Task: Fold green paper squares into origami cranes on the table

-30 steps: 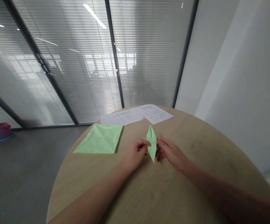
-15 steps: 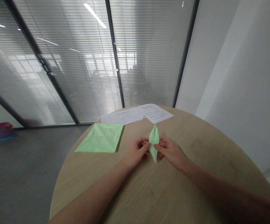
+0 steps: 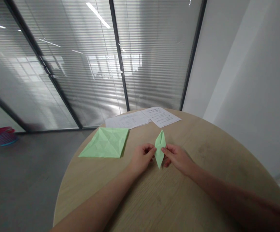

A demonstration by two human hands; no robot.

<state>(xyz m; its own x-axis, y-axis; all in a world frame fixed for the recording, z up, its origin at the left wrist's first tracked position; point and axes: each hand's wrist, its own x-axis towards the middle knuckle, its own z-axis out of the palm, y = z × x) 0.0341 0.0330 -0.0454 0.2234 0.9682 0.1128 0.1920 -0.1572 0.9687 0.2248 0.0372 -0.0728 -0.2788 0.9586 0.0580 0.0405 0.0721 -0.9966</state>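
Observation:
A folded piece of light green paper (image 3: 160,150), a narrow diamond pointed at top and bottom, is held just above the table between both hands. My left hand (image 3: 143,156) pinches its left edge, thumb on the near face. On the right edge, the thumb and fingers of my right hand (image 3: 176,156) are closed the same way. The fingertips behind the paper are partly hidden. To the left of my hands, a larger creased sheet of green paper (image 3: 106,143) lies on the table, touched by neither hand.
White printed sheets (image 3: 161,117) overlap near the far edge of the round wooden table (image 3: 217,161). Behind it stands a glass partition with blinds (image 3: 91,80), with a white wall (image 3: 251,80) on the right. A red and blue basket (image 3: 3,137) sits on the floor at far left.
The lower tip of the folded green paper has swung slightly left and the piece has tilted a little. Both hands keep their pinch on it.

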